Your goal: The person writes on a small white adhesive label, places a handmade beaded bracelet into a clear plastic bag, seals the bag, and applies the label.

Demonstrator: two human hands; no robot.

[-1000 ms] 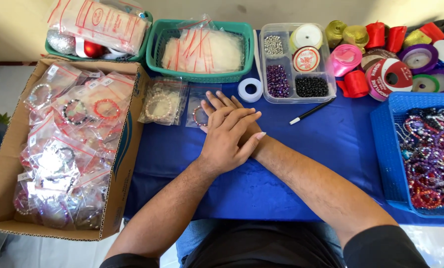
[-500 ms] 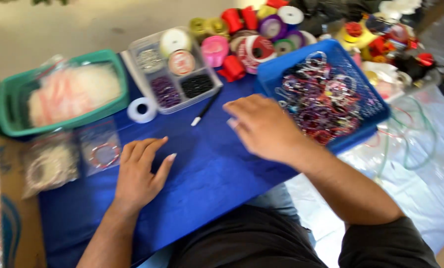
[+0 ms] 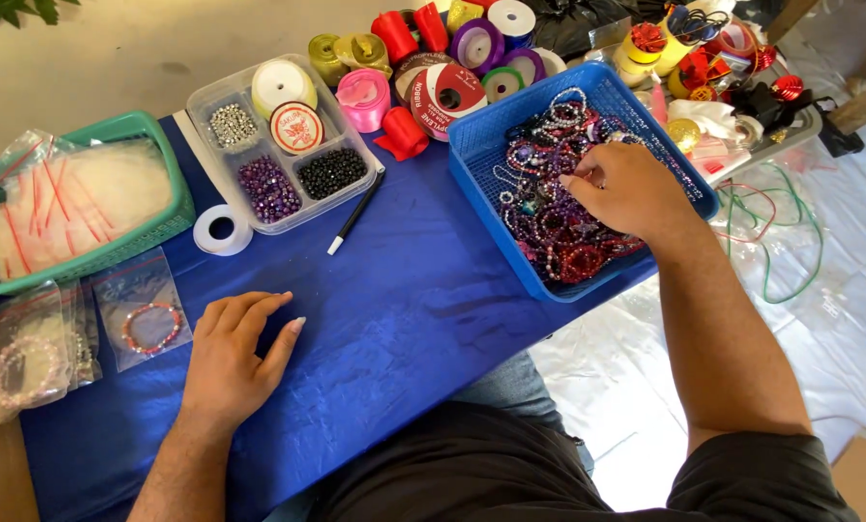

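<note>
Under your right hand (image 3: 631, 188) lies the blue basket (image 3: 496, 208) of beaded bracelets (image 3: 558, 217); your fingers curl down among them, though whether they pinch one cannot be told. Your left hand (image 3: 230, 358) rests flat, fingers spread, holding nothing, on the blue cloth (image 3: 404, 309), just beside a bagged bracelet (image 3: 147, 327).

Left hand (image 3: 228, 362) and right hand (image 3: 629, 189) are both showing bare, with no rings, gloves or watch. Forearms are running bare back from the wrists. A black short sleeve (image 3: 771, 478) is covering the right upper arm. Black shirt (image 3: 471, 474) and grey-blue trousers (image 3: 510, 387) are showing below.
</note>
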